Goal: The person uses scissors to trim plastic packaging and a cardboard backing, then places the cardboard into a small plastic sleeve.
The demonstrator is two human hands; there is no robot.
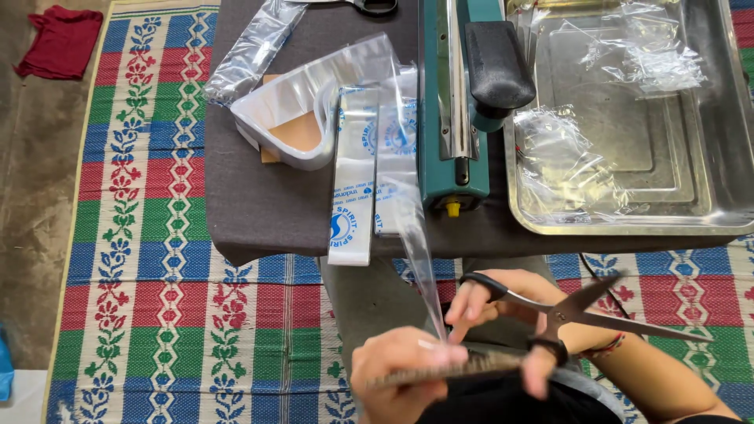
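My right hand (503, 314) holds black-handled scissors (581, 310), blades open and pointing right. My left hand (400, 369) pinches a thin dark stick-like thing (463, 367) together with the lower end of a long clear plastic strip (416, 243). The strip runs up to a roll of clear plastic tubing (306, 102) on the low table. Both hands are close together over my lap, below the table's front edge.
A teal heat sealer (455, 102) with a black handle stands mid-table. Printed white-and-blue plastic sleeves (353, 188) hang over the front edge. A steel tray (707, 180) with clear plastic scraps sits right. Another pair of scissors (373, 6) lies at the back. A red cloth (59, 39) lies on the floor beside the patterned mat (157, 298).
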